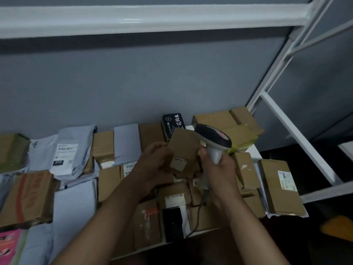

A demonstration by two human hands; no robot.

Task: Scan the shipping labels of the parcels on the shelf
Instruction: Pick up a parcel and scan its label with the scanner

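the left hand [152,165] grips a small brown parcel [183,150] lifted above the crowded shelf [256,150], the right hand [219,169] is wrapped round the scanner [214,140] just beside it, so aiming at its label [178,163] likely comes next.

Parcel storeroom, white metal shelving [298,131], cardboard boxes [280,186] and labelled mailer bags [70,152], handheld barcode scanner [214,142]

Both forearms are bare, no sleeves, gloves, rings or watch visible.
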